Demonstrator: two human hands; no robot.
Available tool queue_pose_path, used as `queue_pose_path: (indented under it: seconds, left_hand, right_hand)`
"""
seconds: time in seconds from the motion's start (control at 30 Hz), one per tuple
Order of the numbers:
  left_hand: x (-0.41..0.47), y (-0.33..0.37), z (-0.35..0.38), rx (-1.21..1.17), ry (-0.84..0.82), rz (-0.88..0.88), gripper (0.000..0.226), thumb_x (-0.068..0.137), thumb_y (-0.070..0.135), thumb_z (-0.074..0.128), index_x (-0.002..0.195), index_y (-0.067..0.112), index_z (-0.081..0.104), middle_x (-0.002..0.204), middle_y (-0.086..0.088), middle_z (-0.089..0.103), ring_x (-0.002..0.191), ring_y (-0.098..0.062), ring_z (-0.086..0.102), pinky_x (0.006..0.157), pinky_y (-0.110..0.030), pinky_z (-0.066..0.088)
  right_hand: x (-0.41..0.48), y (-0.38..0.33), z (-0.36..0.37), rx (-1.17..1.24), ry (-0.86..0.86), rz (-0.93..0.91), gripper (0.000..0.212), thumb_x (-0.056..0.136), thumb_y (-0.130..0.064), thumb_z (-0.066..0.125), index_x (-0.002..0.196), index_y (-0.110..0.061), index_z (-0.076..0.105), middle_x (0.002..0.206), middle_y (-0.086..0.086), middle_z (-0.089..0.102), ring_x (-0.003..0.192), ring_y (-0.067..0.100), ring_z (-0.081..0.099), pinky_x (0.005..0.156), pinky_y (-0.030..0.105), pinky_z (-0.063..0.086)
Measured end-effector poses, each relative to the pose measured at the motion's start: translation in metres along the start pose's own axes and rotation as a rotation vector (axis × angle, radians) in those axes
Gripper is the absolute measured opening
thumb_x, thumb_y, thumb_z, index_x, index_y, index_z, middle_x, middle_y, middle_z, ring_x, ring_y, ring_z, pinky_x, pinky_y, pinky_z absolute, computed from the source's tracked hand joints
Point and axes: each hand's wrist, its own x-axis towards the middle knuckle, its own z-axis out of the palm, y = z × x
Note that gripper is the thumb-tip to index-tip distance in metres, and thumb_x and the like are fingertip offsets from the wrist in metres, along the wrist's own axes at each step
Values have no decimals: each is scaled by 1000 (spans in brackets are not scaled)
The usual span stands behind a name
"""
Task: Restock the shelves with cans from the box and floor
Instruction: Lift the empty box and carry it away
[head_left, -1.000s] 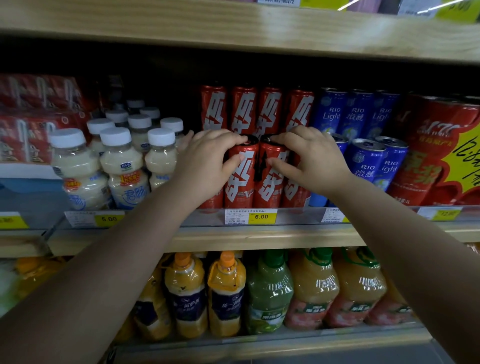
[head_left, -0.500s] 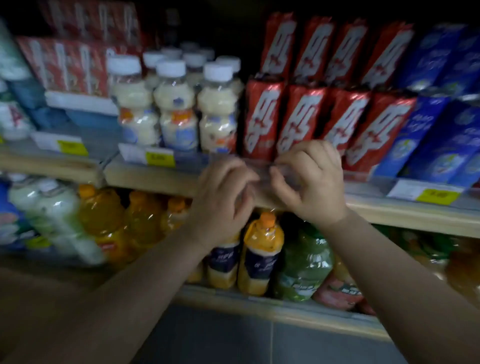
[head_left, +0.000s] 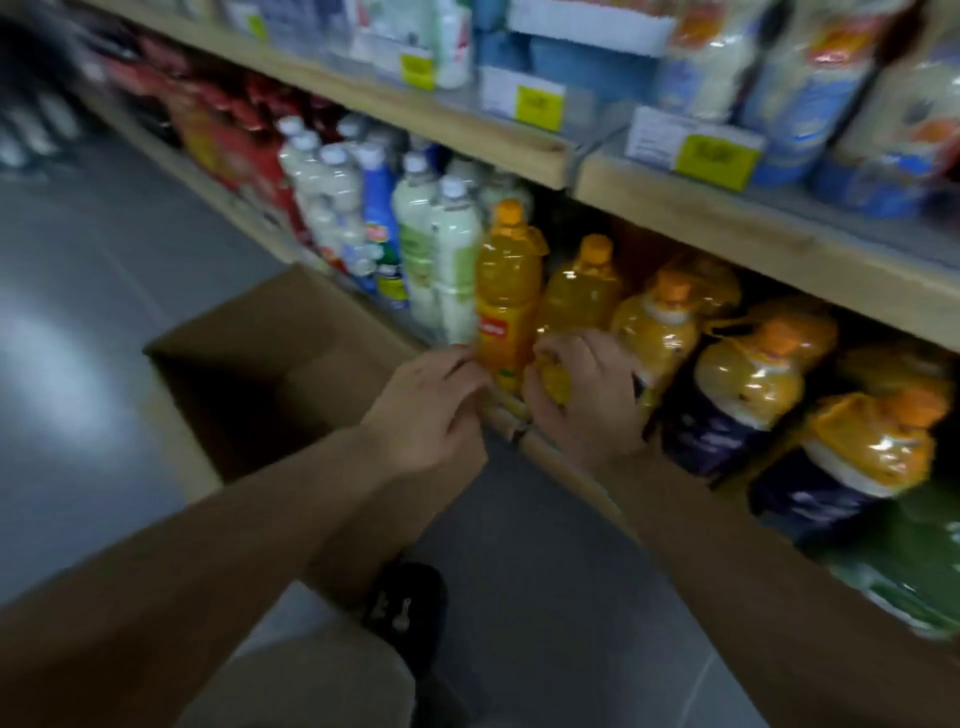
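Note:
An open cardboard box (head_left: 244, 364) stands on the floor at the left, against the lowest shelf; its inside is dark and I cannot see what it holds. No cans show in this blurred view. My left hand (head_left: 426, 410) hangs just right of the box, fingers curled in and empty. My right hand (head_left: 582, 400) is beside it, also curled and empty, in front of the orange juice bottles (head_left: 506, 291) on the lowest shelf.
The wooden shelf edge (head_left: 701, 218) with yellow price tags (head_left: 719, 156) runs above the hands. White bottles (head_left: 447, 249) and red packs (head_left: 234, 140) stand further left. Grey floor (head_left: 545, 545) lies below, with my dark shoe (head_left: 410, 608) and knee near the bottom.
Both hands have left the red cans on the middle shelf and dropped, empty, to the lowest shelf. The view has swung down and left, bringing the box and floor into sight.

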Motion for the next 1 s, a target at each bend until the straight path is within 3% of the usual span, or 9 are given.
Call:
queue_pose_path:
  seconds: [0.13, 0.27, 0.43, 0.57, 0.67, 0.77, 0.83, 0.9, 1.0]
  left_hand:
    - [-33, -40, -27, 83, -176, -264, 45, 83, 31, 52, 126, 19, 51, 123, -11, 53, 112, -33, 54, 92, -39, 44]
    - [-54, -61, -16, 38, -167, -427, 46, 87, 27, 55, 132, 23, 47, 127, -6, 47, 120, -28, 46, 99, -38, 38]
    - [-75, -109, 8, -119, -112, -570, 45, 86, 26, 57, 130, 24, 48, 134, -4, 45, 128, -27, 41, 102, -41, 37]
    - [-108, -170, 17, -138, -114, -497, 41, 88, 30, 54, 128, 26, 49, 128, -3, 49, 121, -24, 47, 96, -39, 41]
    - [-116, -224, 18, -180, -72, -446, 42, 88, 29, 54, 129, 25, 48, 133, -4, 47, 123, -24, 45, 98, -40, 39]
    - [-106, -273, 12, -287, -5, -425, 46, 87, 26, 55, 132, 21, 46, 138, -7, 44, 126, -28, 43, 103, -42, 35]
    - [-100, -299, 10, -270, -52, -377, 50, 85, 29, 56, 134, 23, 45, 143, -6, 40, 131, -28, 38, 107, -43, 32]
    - [-98, -319, 9, -213, -103, -341, 55, 84, 34, 57, 137, 27, 41, 153, -5, 27, 141, -27, 24, 115, -45, 21]
    - [-105, -347, 4, -169, -120, -476, 60, 84, 39, 57, 139, 37, 35, 160, -4, 0, 147, -27, -3, 115, -53, -4]
  right_hand:
    - [-3, -36, 36, 168, -144, 153, 29, 80, -29, 53, 97, -8, 64, 85, 9, 63, 83, 19, 53, 70, 32, 45]
    - [-19, -50, 68, 91, -393, 257, 43, 79, -43, 43, 112, -21, 59, 103, 3, 62, 97, 25, 58, 80, 40, 48]
    - [-25, -75, 117, -12, -483, 338, 40, 87, -36, 55, 124, -21, 53, 118, 6, 56, 110, 24, 52, 90, 38, 43]
    - [-30, -108, 162, -129, -575, 439, 37, 90, -37, 51, 126, -26, 48, 128, 4, 50, 119, 26, 45, 96, 39, 36]
    - [-34, -129, 188, -350, -563, 435, 40, 91, -39, 48, 130, -27, 46, 130, 3, 47, 121, 26, 44, 93, 37, 34]
    - [-39, -153, 209, -442, -518, 611, 46, 92, -40, 47, 136, -28, 40, 136, 6, 41, 128, 28, 36, 101, 42, 31]
    - [-46, -171, 225, -522, -513, 718, 50, 92, -40, 47, 140, -30, 35, 141, 9, 36, 132, 30, 31, 106, 46, 26]
    - [-52, -189, 236, -618, -514, 815, 56, 91, -41, 48, 143, -31, 30, 148, 10, 29, 138, 32, 23, 110, 49, 21]
    - [-63, -213, 245, -737, -546, 1037, 64, 90, -38, 50, 147, -36, 19, 158, 12, 8, 145, 33, 7, 112, 53, 16]
